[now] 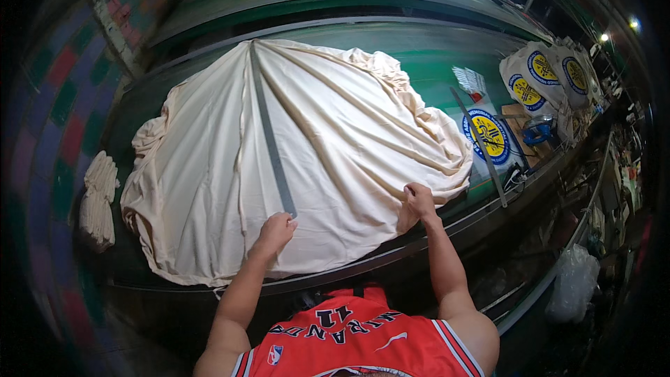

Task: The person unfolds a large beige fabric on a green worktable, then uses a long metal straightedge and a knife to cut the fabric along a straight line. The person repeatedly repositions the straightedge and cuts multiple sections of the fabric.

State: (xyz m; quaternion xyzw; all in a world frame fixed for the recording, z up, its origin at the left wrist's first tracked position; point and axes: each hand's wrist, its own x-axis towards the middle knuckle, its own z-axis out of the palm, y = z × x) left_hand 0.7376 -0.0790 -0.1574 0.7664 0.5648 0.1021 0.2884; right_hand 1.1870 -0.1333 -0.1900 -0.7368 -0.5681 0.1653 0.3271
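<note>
A large cream cloth lies spread over the green table, with folds fanning out from its far edge and its sides bunched up. Along it, from the far edge toward me, runs a long flat grey straightedge. My left hand is closed at the near end of this straightedge, its knuckles low over the cloth. Farther right, my right hand pinches the cloth near its front right part and lifts a small fold. The fingertips of both hands are partly hidden.
A folded stack of cream cloth sits at the left. On the right lie a metal bar, a sheet with a blue and yellow round emblem, a blue tool and printed cloth bags. A clear plastic bag hangs lower right.
</note>
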